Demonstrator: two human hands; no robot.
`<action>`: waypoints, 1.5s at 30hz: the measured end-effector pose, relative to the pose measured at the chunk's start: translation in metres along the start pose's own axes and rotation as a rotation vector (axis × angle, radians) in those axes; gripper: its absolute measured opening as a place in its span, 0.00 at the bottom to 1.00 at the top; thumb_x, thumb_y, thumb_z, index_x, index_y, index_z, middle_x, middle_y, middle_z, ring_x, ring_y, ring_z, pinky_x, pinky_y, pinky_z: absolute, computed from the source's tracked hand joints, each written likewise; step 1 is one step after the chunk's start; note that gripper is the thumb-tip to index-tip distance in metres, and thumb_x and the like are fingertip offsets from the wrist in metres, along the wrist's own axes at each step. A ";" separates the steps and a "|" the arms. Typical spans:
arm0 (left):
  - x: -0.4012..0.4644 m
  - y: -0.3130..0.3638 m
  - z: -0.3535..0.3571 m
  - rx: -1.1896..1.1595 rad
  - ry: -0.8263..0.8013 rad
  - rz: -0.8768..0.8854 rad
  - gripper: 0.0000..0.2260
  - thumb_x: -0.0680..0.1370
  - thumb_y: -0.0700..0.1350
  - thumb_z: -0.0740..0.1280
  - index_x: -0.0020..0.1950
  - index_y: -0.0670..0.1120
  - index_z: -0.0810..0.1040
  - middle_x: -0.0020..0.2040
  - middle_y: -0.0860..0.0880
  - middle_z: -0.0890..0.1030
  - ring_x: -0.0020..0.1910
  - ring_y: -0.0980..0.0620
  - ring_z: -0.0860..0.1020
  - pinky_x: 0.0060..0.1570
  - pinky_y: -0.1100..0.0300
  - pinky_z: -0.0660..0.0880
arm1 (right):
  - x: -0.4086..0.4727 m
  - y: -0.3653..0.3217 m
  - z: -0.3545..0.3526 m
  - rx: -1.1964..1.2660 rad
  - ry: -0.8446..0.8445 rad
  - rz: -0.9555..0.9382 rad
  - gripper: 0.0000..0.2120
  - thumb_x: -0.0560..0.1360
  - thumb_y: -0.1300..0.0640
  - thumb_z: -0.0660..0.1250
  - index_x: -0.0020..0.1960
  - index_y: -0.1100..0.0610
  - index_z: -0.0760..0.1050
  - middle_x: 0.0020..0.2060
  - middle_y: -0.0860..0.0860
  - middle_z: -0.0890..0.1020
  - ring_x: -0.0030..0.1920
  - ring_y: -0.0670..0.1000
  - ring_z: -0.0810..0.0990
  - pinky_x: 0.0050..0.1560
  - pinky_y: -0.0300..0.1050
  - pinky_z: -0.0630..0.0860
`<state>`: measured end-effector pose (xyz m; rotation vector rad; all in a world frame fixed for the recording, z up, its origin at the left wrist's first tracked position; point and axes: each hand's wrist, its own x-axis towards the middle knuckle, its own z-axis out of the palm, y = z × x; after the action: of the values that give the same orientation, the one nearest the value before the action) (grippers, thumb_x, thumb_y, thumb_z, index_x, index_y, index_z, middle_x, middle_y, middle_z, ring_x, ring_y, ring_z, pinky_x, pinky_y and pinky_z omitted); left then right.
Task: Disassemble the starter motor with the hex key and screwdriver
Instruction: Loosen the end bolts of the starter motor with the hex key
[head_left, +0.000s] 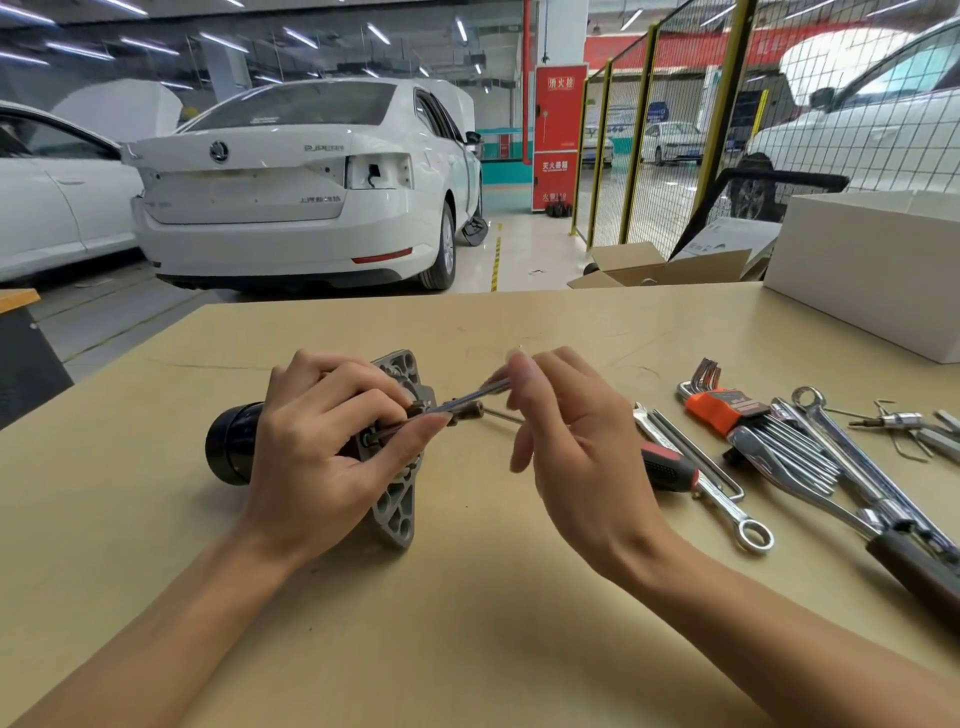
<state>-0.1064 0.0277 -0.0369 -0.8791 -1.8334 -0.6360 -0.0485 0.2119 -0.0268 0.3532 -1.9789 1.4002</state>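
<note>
A starter motor with a black cylindrical body and a grey cast-metal flange (395, 499) lies on its side on the tan workbench (467, 623), left of centre. The left hand (332, 441) curls over the motor where body meets flange, gripping it. The right hand (566, 431) pinches between thumb and fingertips the far end of a slim steel hex key (467, 397), whose near end reaches the flange face by the left fingertips. A red-and-black-handled screwdriver (667, 465) lies on the bench just behind the right hand. To its right rest a set of hex keys in an orange holder (727, 410), several chrome spanners (753, 535) and a ratchet handle (914, 566). A white cardboard box (872, 270) stands at the far right edge.
</note>
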 end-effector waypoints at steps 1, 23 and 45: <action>0.000 0.000 0.000 -0.003 0.000 0.001 0.18 0.76 0.54 0.69 0.34 0.41 0.83 0.40 0.51 0.83 0.46 0.44 0.77 0.45 0.41 0.71 | -0.001 0.001 0.001 -0.032 -0.004 -0.034 0.22 0.81 0.44 0.55 0.42 0.57 0.79 0.35 0.48 0.75 0.33 0.53 0.76 0.38 0.50 0.73; -0.001 0.001 0.001 0.008 0.002 0.005 0.18 0.77 0.53 0.69 0.34 0.41 0.83 0.40 0.50 0.83 0.47 0.44 0.77 0.46 0.43 0.70 | -0.003 0.006 -0.002 0.045 0.014 -0.331 0.25 0.81 0.54 0.60 0.31 0.68 0.74 0.25 0.56 0.71 0.26 0.55 0.70 0.28 0.53 0.65; 0.000 0.002 -0.001 -0.010 -0.010 -0.006 0.14 0.77 0.51 0.68 0.41 0.41 0.85 0.42 0.52 0.83 0.47 0.44 0.77 0.49 0.49 0.70 | -0.001 0.006 -0.001 0.080 -0.034 -0.257 0.19 0.83 0.55 0.57 0.45 0.64 0.82 0.45 0.44 0.78 0.30 0.48 0.77 0.31 0.36 0.70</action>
<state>-0.1040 0.0282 -0.0365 -0.8847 -1.8439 -0.6460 -0.0503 0.2148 -0.0315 0.6471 -1.8323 1.3175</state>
